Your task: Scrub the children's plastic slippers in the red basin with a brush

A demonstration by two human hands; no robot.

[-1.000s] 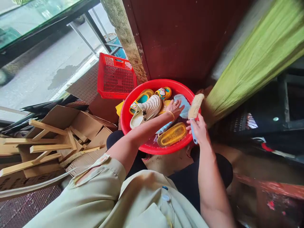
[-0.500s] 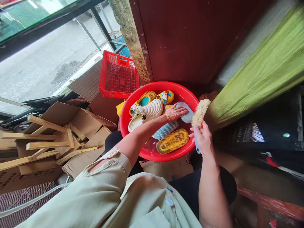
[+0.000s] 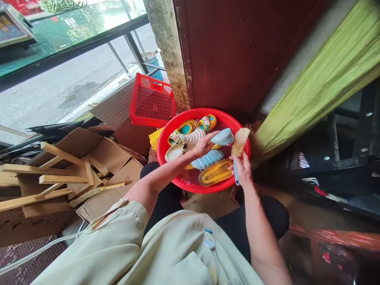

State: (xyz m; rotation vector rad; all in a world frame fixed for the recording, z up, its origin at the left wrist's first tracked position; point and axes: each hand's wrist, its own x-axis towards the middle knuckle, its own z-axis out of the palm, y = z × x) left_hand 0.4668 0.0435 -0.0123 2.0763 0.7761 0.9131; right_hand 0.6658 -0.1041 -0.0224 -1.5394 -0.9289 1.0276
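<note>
My left hand (image 3: 204, 143) is closed on a light blue shoe (image 3: 223, 137), lifted and tilted above a red basin (image 3: 164, 136). In my right hand (image 3: 244, 169) is a scrubbing brush (image 3: 240, 141) with pale bristles and a blue-grey handle; its head is close beside the shoe. Inside the basin lie another light blue shoe (image 3: 208, 159), sole up, and a yellow shoe (image 3: 216, 173), also sole up. Behind them are a cream shoe (image 3: 194, 139) and yellow shoes with teal insides (image 3: 207, 123). Some water shows at the bottom.
A red plastic crate (image 3: 152, 99) stands behind the basin, to the left. Cardboard boxes (image 3: 113, 154) and an upturned wooden stool (image 3: 74, 174) fill the left side. A dark red panel (image 3: 225, 55) rises behind, and green cloth (image 3: 314, 79) hangs at the right.
My left hand, earlier spread flat over the light blue shoe in the basin, has gripped and raised it. The brush in my right hand has come left, nearer the shoe. The view has shifted slightly.
</note>
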